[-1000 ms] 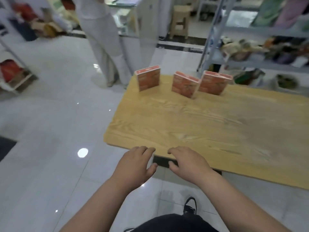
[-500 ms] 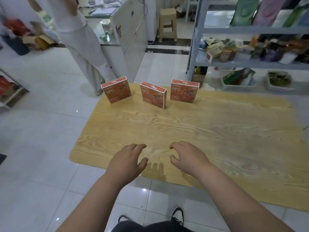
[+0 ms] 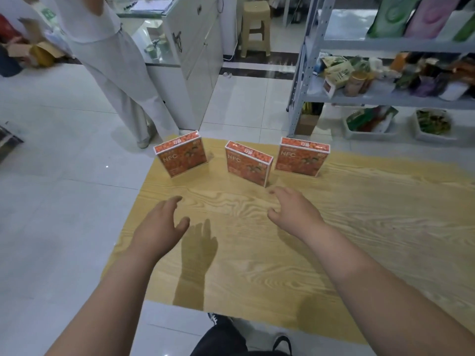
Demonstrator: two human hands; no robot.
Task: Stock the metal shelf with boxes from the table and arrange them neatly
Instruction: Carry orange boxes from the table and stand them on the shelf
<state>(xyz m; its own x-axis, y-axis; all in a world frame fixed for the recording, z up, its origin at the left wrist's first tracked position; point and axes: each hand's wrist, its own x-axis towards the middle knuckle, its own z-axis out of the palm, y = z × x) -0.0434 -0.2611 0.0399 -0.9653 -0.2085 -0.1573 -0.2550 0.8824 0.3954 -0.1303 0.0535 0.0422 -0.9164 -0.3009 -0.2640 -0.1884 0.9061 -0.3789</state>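
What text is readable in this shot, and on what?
"NFC": front of the left box.
"NFC": front of the middle box, fainter.
Right box: front print too blurred to read.
White characters on the top edges of all three boxes: too blurred to read.
Packets on the metal shelf: print too small to read.

This looks like a small shop. A grey metal shelf point(image 3: 385, 96) carries assorted packaged goods, with hanging packets above and white tubs point(image 3: 370, 124) of wares on the tiled floor point(image 3: 51, 201). A white glass-topped counter point(image 3: 190, 60) stands behind, and three identical orange boxes point(image 3: 248, 163) stand on the wooden desk point(image 3: 334, 240).
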